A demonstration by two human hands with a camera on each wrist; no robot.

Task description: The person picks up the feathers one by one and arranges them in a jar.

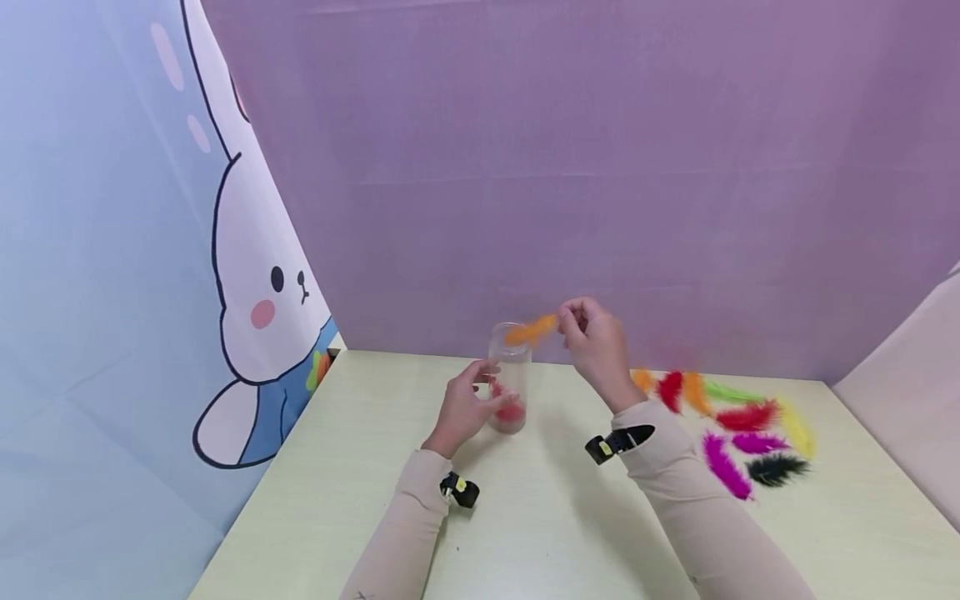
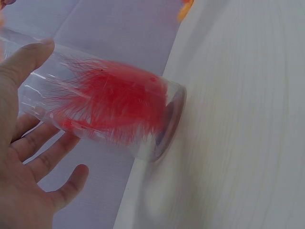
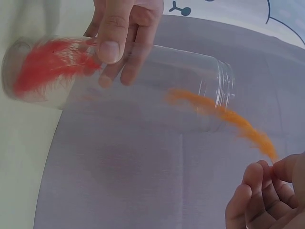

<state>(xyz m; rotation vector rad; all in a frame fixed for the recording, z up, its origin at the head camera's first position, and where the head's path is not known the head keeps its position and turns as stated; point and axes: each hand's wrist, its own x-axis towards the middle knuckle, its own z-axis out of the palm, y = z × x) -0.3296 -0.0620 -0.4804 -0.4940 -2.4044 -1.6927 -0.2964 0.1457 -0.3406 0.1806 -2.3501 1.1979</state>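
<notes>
A clear plastic jar (image 1: 516, 371) stands upright on the table, and my left hand (image 1: 462, 410) grips its side between thumb and fingers. Inside, a red feather (image 2: 119, 102) lies at the bottom. Up beside the jar's open mouth, my right hand (image 1: 600, 346) pinches an orange feather (image 3: 245, 129) by its quill end, between thumb and fingertips. The feather's loose tip reaches into the mouth of the jar in the right wrist view.
Several loose feathers lie on the table (image 1: 525, 533) to the right, among them a black one (image 1: 776, 469), a magenta one (image 1: 726, 467) and a red one (image 1: 748, 416). A purple backdrop (image 1: 562, 183) rises behind the jar, and a rabbit-print cloth (image 1: 112, 333) hangs at the left.
</notes>
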